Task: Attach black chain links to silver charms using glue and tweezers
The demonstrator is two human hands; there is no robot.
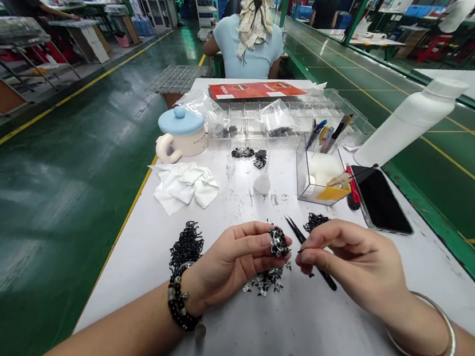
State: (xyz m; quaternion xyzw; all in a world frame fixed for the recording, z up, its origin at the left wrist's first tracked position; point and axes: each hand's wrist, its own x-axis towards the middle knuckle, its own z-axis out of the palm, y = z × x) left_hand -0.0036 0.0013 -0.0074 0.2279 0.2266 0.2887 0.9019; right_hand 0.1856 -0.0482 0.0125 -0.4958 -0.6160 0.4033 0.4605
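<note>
My left hand (pixel 234 259) grips a small cluster of black and silver parts (pixel 278 242) between thumb and fingers, above the table. Close to its right, my right hand (pixel 351 256) pinches a tiny dark piece (pixel 302 251), too small to name. Under the hands lies a loose heap of silver and black parts (pixel 267 279). Black tweezers (pixel 325 274) rest on the table, partly behind my right hand. A pile of small black curved pieces (pixel 185 245) is left of my left hand, and another black pile (pixel 315 221) sits behind my right hand.
On the white table (pixel 122 331) stand a lidded mug (pixel 185 138), crumpled tissue (pixel 186 185), a clear pen box (pixel 321 176), a phone (pixel 381 198) and a white bottle (pixel 408 122). Clear trays (pixel 248 120) line the back. A person in light blue (pixel 228 46) sits ahead.
</note>
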